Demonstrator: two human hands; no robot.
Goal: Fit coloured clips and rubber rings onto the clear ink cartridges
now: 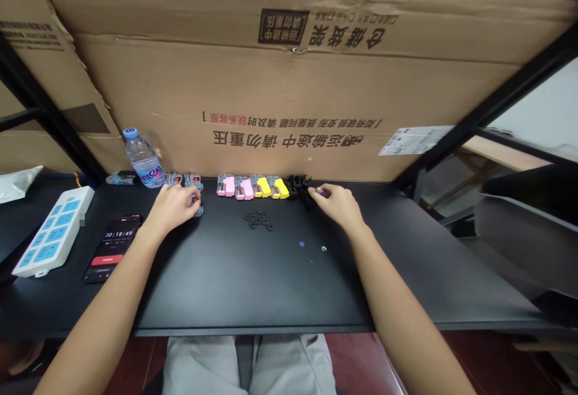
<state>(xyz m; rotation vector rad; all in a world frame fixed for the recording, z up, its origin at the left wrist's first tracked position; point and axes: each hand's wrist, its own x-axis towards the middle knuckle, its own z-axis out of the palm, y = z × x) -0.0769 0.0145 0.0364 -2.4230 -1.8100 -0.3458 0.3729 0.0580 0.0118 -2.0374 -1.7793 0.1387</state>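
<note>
My left hand [177, 207] is at the back left of the desk, its fingers curled and closed on a small clear plastic piece [197, 209] with a red-orange part inside. Two similar clear pieces [192, 179] lie just behind it. My right hand [336, 203] reaches to a pile of small black parts [298, 185], thumb and fingers pinched together. A small dark item shows at these fingertips, too small to name. Between the hands stands a row of pink-and-clear pieces [244, 188] and yellow-and-clear pieces [279, 188]. Several small black rings [259, 219] lie in front.
A water bottle [143, 159] stands at the back left, by a phone [112, 248] and a white power strip [55, 230]. A blue disc [302, 244] and a small white C-shaped bit [324, 248] lie on the black desk [253, 286]. Cardboard [253, 82] walls the back.
</note>
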